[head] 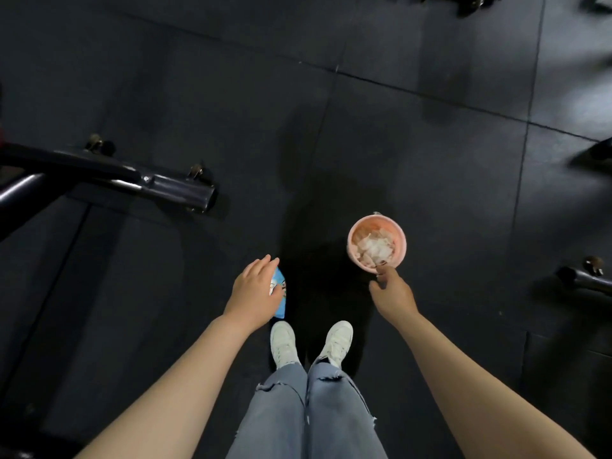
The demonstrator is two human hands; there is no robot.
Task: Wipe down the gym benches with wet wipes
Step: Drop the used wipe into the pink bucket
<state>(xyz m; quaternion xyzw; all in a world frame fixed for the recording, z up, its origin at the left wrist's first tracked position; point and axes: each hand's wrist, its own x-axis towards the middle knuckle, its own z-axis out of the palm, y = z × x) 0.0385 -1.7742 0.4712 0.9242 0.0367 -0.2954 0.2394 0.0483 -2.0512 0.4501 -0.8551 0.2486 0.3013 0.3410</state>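
Head view: my left hand (256, 289) covers most of the blue wipes pack (280, 294), fingers wrapped over it. My right hand (390, 291) pinches the pink bucket's (351, 241) handle; crumpled white wipes (376, 248) fill it, just beyond my knuckles.

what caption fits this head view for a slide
Standing on dark gym flooring, left hand holding a blue wipes pack, right hand carrying a pink bucket of used wipes.

Head view, looking down: left hand (256, 289) grips blue wipes pack (280, 291); right hand (390, 291) holds pink bucket (376, 241) w/ crumpled white wipes inside. Black bench frame (109, 180) at left, on dark rubber floor (331, 127).
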